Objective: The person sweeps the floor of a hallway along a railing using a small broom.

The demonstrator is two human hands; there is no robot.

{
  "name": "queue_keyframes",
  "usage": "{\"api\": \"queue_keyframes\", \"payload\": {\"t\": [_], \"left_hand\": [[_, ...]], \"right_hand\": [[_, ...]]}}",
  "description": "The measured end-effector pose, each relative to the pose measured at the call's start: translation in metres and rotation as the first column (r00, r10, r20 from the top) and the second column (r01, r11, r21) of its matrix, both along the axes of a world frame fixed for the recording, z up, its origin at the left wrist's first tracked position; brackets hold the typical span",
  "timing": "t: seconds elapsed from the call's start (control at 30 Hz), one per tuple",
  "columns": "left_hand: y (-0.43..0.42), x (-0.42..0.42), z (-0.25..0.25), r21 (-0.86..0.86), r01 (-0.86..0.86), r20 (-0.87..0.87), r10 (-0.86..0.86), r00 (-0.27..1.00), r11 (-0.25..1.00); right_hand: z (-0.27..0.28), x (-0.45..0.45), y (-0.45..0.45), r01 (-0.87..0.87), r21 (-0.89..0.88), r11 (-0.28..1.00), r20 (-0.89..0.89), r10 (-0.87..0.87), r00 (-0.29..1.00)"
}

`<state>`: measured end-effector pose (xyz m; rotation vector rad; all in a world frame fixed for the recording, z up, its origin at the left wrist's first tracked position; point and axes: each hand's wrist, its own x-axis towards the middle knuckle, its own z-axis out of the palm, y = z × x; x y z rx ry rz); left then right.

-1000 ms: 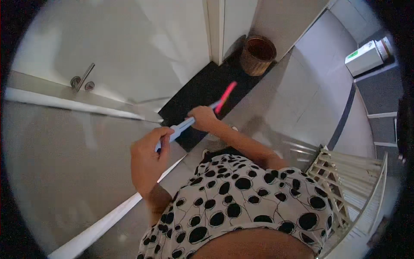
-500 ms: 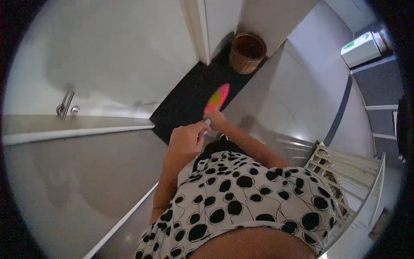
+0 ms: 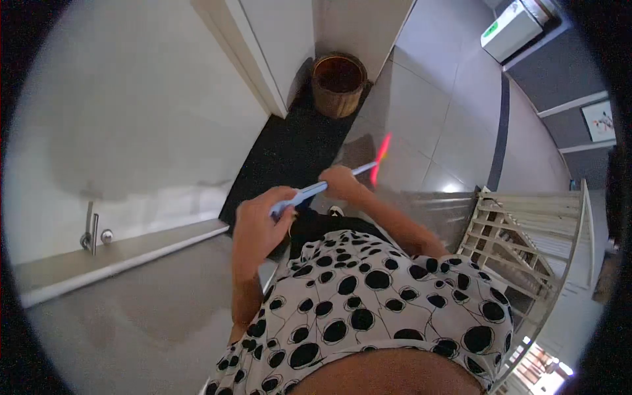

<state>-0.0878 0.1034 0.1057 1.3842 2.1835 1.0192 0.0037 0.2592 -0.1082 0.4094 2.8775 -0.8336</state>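
Note:
A light blue handle (image 3: 311,192) runs between both hands, with a thin pink and yellow head (image 3: 380,160) at its far right end. My left hand (image 3: 260,227) is closed around the near end of the handle, thumb on top. Farther along, my right hand (image 3: 341,182) is wrapped round the handle, closer to the pink head. The head hangs in the air over the tiled floor and looks narrow, seen nearly edge-on. What kind of tool it is, I cannot tell.
A black mat (image 3: 283,155) lies by a white door with a metal handle (image 3: 91,230). A woven basket (image 3: 339,89) stands at the mat's far end. To the right are a white stair railing (image 3: 526,197) and a white box-like object (image 3: 512,31).
The view has turned, so door and basket appear shifted. The handle shows lengthwise between the hands again, and the pink head has swung right, from broad side to nearly edge-on.

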Motion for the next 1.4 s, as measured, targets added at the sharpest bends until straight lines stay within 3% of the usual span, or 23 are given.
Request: {"api": "queue_keyframes", "payload": {"t": [0.03, 0.1, 0.17, 0.27, 0.33, 0.43, 0.6, 0.63, 0.73, 0.77, 0.83, 0.9, 0.97, 1.03, 1.2, 1.27, 1.37, 1.4], "left_hand": [[-0.004, -0.004, 0.008, 0.045, 0.032, -0.079, -0.029, 0.996, 0.998], [-0.007, 0.005, 0.045, -0.130, -0.116, -0.148, 0.096, 0.984, 0.985], [-0.005, 0.013, 0.065, -0.140, -0.127, -0.199, 0.098, 0.975, 0.982], [0.005, 0.022, 0.065, -0.148, -0.116, -0.291, 0.069, 0.954, 0.982], [0.014, 0.026, 0.057, -0.170, -0.065, -0.365, -0.002, 0.931, 0.983], [0.027, 0.034, 0.020, -0.267, 0.073, -0.397, -0.178, 0.900, 0.961], [0.023, 0.034, 0.007, -0.350, 0.057, -0.226, -0.144, 0.963, 0.935], [0.018, 0.032, 0.010, -0.314, 0.035, -0.183, -0.097, 0.978, 0.949], [0.006, 0.027, 0.014, -0.237, -0.021, -0.091, 0.000, 0.996, 0.971], [0.003, 0.027, 0.009, -0.193, -0.053, -0.075, 0.039, 0.996, 0.980], [0.000, 0.030, -0.009, -0.106, -0.118, -0.038, 0.115, 0.993, 0.987], [0.008, 0.031, -0.041, -0.079, -0.144, -0.002, 0.144, 0.990, 0.987], [0.016, 0.036, -0.069, -0.044, -0.175, 0.034, 0.176, 0.984, 0.984], [0.022, 0.044, -0.084, -0.073, -0.212, 0.126, 0.220, 0.967, 0.975], [0.019, 0.029, -0.076, 0.060, -0.180, 0.088, 0.174, 0.981, 0.982], [0.015, 0.020, -0.055, 0.254, -0.156, -0.042, 0.172, 0.984, 0.955], [0.037, 0.012, -0.028, 0.364, -0.025, -0.055, 0.049, 0.997, 0.931], [0.049, 0.018, -0.025, 0.427, -0.078, 0.203, -0.011, 0.979, 0.901]], "right_hand": [[0.013, -0.012, -0.003, -0.028, 0.010, 1.000, -0.038, 0.028, 0.999], [0.015, -0.034, -0.011, -0.071, 0.001, 0.997, -0.185, 0.070, 0.980], [0.031, -0.050, -0.019, -0.090, -0.024, 0.996, -0.314, 0.078, 0.946], [0.032, -0.068, -0.030, -0.074, -0.112, 0.991, -0.189, 0.052, 0.981], [-0.010, -0.076, -0.037, -0.151, -0.233, 0.961, -0.477, 0.023, 0.879], [-0.056, -0.076, -0.041, -0.150, -0.281, 0.948, -0.386, 0.032, 0.922], [-0.062, -0.047, -0.048, -0.149, -0.308, 0.940, -0.323, 0.044, 0.945], [-0.060, -0.043, -0.048, -0.152, -0.313, 0.937, -0.324, 0.045, 0.945], [-0.056, -0.038, -0.042, -0.292, -0.128, 0.948, -0.155, 0.271, 0.950], [-0.057, -0.037, -0.038, -0.296, -0.128, 0.947, -0.155, 0.275, 0.949], [-0.062, -0.033, -0.020, -0.296, -0.104, 0.949, 0.037, 0.301, 0.953], [-0.073, -0.023, 0.006, -0.287, -0.008, 0.958, -0.012, 0.287, 0.958], [-0.077, -0.017, 0.028, -0.219, 0.010, 0.976, 0.156, 0.215, 0.964], [-0.084, -0.004, 0.038, -0.143, 0.064, 0.988, 0.091, 0.137, 0.986], [-0.088, -0.029, 0.050, 0.014, 0.234, 0.972, -0.052, -0.002, 0.999], [-0.061, -0.029, 0.040, 0.032, 0.242, 0.970, -0.105, -0.006, 0.994], [-0.002, 0.012, 0.032, 0.224, 0.243, 0.944, -0.232, -0.168, 0.958], [0.012, 0.034, 0.030, 0.287, 0.197, 0.938, -0.160, -0.258, 0.953]]}}
